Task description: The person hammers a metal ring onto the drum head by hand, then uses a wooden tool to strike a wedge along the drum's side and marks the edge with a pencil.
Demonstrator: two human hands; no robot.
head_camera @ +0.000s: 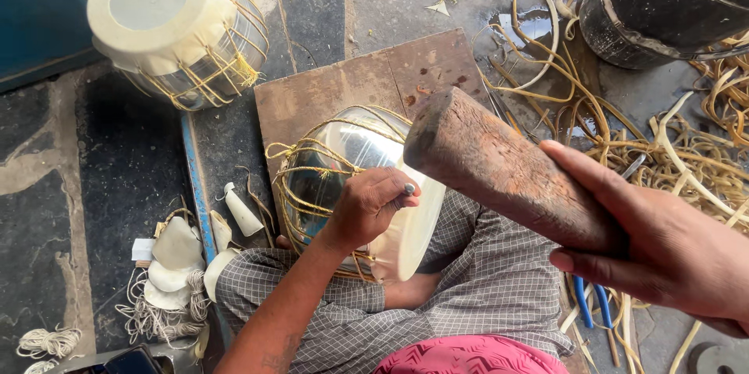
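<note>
1. The metal drum shell lies on its side across the person's lap, on a wooden board on the floor, its pale skin head facing right and laced with yellowish strips.
2. The left hand rests clenched on the drum shell's upper rim, pinching a small metal pin against it. Judged from this, a slipped pin could tear the skin head or nick the fingers.
3. The right hand, right of the drum shell, grips a thick wooden mallet raised over it. A misaimed blow would likely land on the left hand, which sits directly beneath.
4. What the pin enters is hidden by the fingers.
5. A second laced drum, up and left of the drum shell, is cut off at the top edge; the dark bucket, up and right, likewise.
6. The blue-handled tool below the mallet is mostly covered.
</note>
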